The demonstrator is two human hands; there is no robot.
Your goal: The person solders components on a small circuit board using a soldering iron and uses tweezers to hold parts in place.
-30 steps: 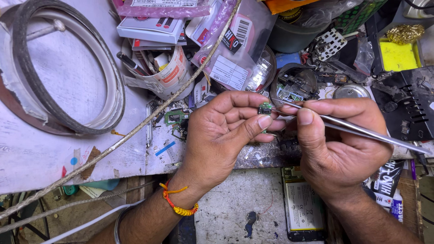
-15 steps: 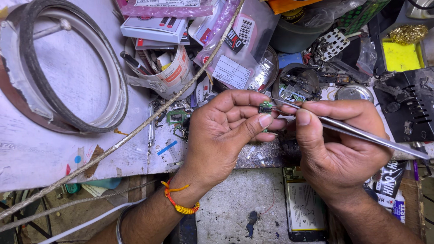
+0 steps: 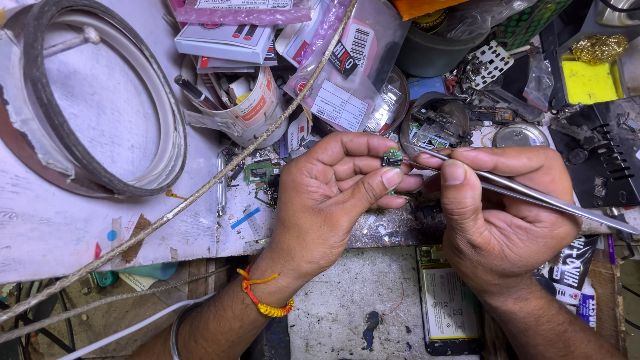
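Large ring (image 3: pixel 100 100), braided cord (image 3: pixel 200 193), phone battery (image 3: pixel 450 310)

Bare hands, no sleeves; L wrist w/ orange-yellow thread band (image 3: pixel 265 300) & thin metal bangle (image 3: pixel 177 333).

tiny green board chip + metal tweezers, mid-frame

The little green circuit piece (image 3: pixel 392 159) sits pinched at the fingertips of the left hand (image 3: pixel 333 193) — dark parts on top, mostly hidden by the fingers. The silver tweezers (image 3: pixel 527 193) lie slanted in the right hand (image 3: pixel 497 210), tips touching the piece from its 3 o'clock side — handle end running off toward 4 o'clock.
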